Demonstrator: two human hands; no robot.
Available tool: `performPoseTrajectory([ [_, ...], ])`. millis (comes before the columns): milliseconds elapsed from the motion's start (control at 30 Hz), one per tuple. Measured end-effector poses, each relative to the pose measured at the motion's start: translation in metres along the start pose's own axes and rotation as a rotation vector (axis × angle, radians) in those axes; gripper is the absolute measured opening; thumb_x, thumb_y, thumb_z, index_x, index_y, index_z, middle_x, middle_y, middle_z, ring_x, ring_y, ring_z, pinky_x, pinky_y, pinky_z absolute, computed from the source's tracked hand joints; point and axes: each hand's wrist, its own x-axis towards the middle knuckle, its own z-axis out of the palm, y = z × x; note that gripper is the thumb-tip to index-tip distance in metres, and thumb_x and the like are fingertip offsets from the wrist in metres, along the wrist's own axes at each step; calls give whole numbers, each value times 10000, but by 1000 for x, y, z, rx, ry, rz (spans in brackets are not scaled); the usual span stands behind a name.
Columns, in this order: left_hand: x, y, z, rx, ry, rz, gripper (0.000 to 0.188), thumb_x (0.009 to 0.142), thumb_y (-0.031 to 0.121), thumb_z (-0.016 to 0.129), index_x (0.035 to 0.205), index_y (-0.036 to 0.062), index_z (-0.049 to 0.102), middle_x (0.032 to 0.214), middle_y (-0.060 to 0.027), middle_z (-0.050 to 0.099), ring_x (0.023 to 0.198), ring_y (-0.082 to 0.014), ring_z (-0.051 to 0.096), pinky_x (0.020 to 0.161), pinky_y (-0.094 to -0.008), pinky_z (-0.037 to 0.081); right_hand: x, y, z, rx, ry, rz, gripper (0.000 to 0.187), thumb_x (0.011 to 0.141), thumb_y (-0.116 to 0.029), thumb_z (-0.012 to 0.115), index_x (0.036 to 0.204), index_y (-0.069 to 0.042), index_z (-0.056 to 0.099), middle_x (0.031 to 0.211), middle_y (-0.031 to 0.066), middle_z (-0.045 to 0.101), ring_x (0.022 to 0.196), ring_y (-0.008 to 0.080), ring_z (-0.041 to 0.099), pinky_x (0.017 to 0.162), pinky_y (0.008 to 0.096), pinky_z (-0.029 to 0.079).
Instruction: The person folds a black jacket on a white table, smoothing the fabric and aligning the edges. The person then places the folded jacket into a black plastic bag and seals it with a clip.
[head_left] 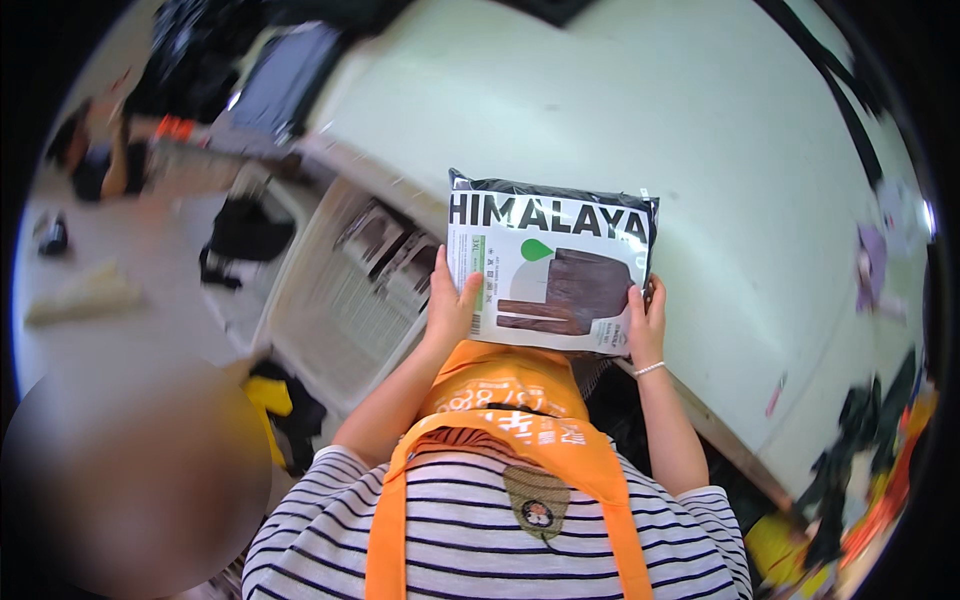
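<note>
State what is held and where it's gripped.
A plastic-wrapped garment package, held by its two sides: the left hand's fingers at the lower left edge, the right hand's fingers at the lower right edge.

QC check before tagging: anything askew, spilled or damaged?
No spill or damage visible; the front of the held packet looks intact. Mildly odd: a pale bundle on the floor, far left, perhaps stray.

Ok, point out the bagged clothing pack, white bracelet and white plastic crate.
Bagged clothing pack (pixel 550 270), head view: middle of its front.
White bracelet (pixel 650 368), head view: mid-band.
White plastic crate (pixel 342 318), head view: bare inside bottom.
</note>
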Motion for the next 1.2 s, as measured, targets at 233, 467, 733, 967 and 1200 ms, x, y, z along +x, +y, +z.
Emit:
performPoseTrajectory([
  [233,-77,-50,52,-64,438,-302,778,898,412,551,1424,-39,197,1397,-287,343,1280,-365,382,1068,-374,277,59,5,-11,-388,-619,-310,803,809,-261,681,1422,18,244,1315,258,432,1215,367,442,1032,385,337],
  [467,-81,-157,18,-135,592,-278,751,928,384,507,1449,-28,155,1460,-237,279,1340,-331,300,1089,-355,235,101,48,130,-274,-832,-327,725,798,-264,698,1396,-52,347,1205,235,548,1106,342,546,946,361,420],
  [733,-18,-216,37,-243,297,-528,846,912,528,464,1453,-26,125,1497,-226,195,1390,-335,194,1116,-366,188,172,78,191,-644,-626,-189,522,904,-450,494,1264,-72,495,1143,258,573,1070,411,545,907,416,448],
  [967,-50,-319,-5,92,-226,-809,762,861,592,477,1267,-52,495,1294,-251,499,1240,-358,450,1034,-407,337,4,186,117,-745,-477,160,375,921,-378,487,1003,-39,623,987,223,634,962,399,589,841,430,472],
  [1200,69,-362,-60,512,-423,-416,509,866,482,545,1159,70,602,1092,-156,647,1024,-338,604,849,-418,468,-187,234,35,-642,-164,686,417,903,-392,466,999,-27,641,1019,199,643,989,372,592,871,429,456],
])
